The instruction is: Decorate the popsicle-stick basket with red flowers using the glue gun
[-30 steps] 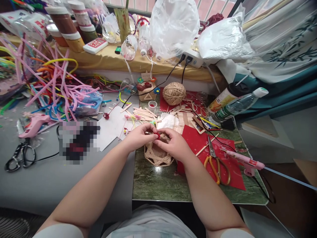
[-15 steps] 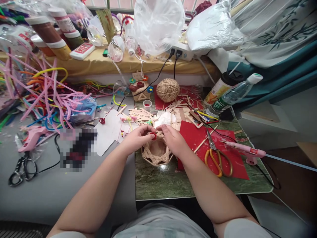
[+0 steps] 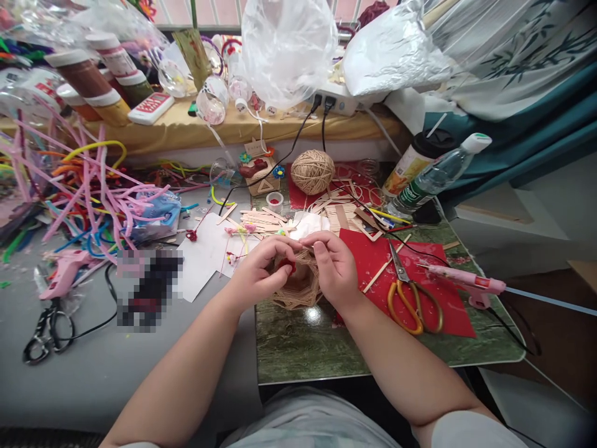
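My left hand [image 3: 265,267] is closed around a small dark red piece [image 3: 290,266], which shows between thumb and fingers; its exact kind is unclear. Opposite it, my right hand [image 3: 336,264] has thumb and forefinger pinched together, their tips close to my left fingertips. Whatever thin thing lies in that pinch is too small to make out. Both hands are above a round basket wound with tan twine [image 3: 296,302], which partly hides beneath them on the green wood-patterned board [image 3: 317,354].
Right of the hands are scissors [image 3: 405,292] on a red sheet [image 3: 450,292] and a pink glue gun [image 3: 466,278]. Behind are craft sticks [image 3: 263,221], a twine ball [image 3: 312,172] and a water bottle [image 3: 438,177]. Pink pipe cleaners [image 3: 88,180] and white paper [image 3: 200,264] lie left.
Both hands look larger and higher over the basket, covering more of it. My fingertips have come together, and the red piece sits lower in my left hand. The view has shifted slightly.
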